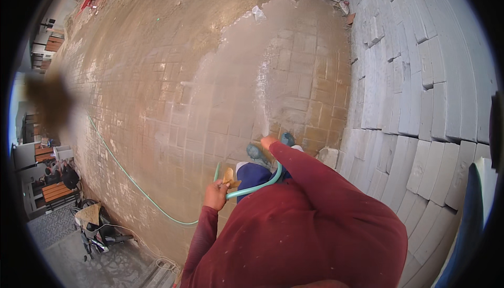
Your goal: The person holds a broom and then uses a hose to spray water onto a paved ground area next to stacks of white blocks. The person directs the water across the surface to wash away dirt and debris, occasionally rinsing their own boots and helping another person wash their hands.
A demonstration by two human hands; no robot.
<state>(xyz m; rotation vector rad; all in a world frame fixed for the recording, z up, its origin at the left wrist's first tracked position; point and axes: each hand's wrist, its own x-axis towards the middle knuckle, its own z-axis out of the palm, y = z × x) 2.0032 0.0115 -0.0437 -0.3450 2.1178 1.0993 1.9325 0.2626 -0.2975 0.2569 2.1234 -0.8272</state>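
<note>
Water (263,86) sprays forward from my right hand (269,142), which is closed round the end of a light green garden hose (254,189). The hose bends back across my lap to my left hand (214,197), where my fingers are wrapped round it. A crumpled tan piece (231,178), its material unclear, sticks out at the left fingertips. Beyond that hand the hose continues along the ground to the far left. The jet lands on wet, muddy paving blocks (286,60) ahead of my feet. My right fingers partly hide the hose mouth.
Stacked grey blocks (391,99) line the right side. A loose pale block (328,157) lies by my right foot. At the lower left stands a motorbike (94,230), with a person (69,175) beyond it. Clear plastic scrap (258,13) lies ahead in the mud.
</note>
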